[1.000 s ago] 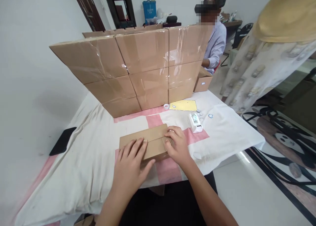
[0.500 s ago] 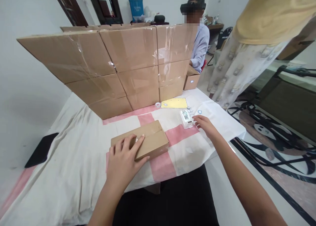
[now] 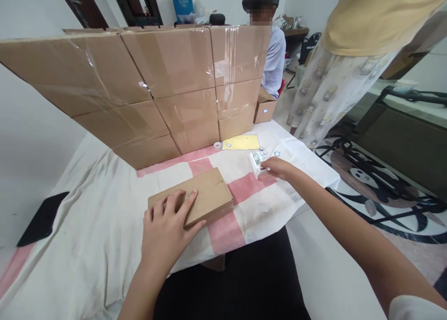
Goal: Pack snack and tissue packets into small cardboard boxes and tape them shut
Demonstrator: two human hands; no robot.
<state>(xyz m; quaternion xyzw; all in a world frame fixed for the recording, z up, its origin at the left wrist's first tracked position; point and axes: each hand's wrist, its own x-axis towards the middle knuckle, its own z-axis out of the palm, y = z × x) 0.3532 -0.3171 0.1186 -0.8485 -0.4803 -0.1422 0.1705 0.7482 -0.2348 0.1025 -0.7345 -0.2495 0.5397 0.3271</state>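
Note:
A closed brown cardboard box (image 3: pixel 206 194) lies flat on the pink-and-white cloth in front of me. My left hand (image 3: pixel 167 227) rests on its near left part, fingers spread across the top and the thumb by the front edge. Farther right, my right hand (image 3: pixel 277 167) pinches the right side of a small white plastic box (image 3: pixel 256 163) with a greenish print on top. This small box appears slightly tilted, and my fingers cover part of it. Just behind it lie a yellow sheet (image 3: pixel 242 142) and a roll of clear tape (image 3: pixel 217 145).
A wall of taped cartons (image 3: pixel 185 87) stands across the back of the cloth (image 3: pixel 195 282). Behind it sits a person (image 3: pixel 274 54) wearing a headset, near an open carton (image 3: pixel 264 108). Another person (image 3: pixel 321 78) stands at the right. A black flat object (image 3: pixel 42 220) lies far left.
My right hand has moved left and closed its fingers on the small white plastic box, which now looks tilted. My left hand stays on the cardboard box. The view has shifted slightly.

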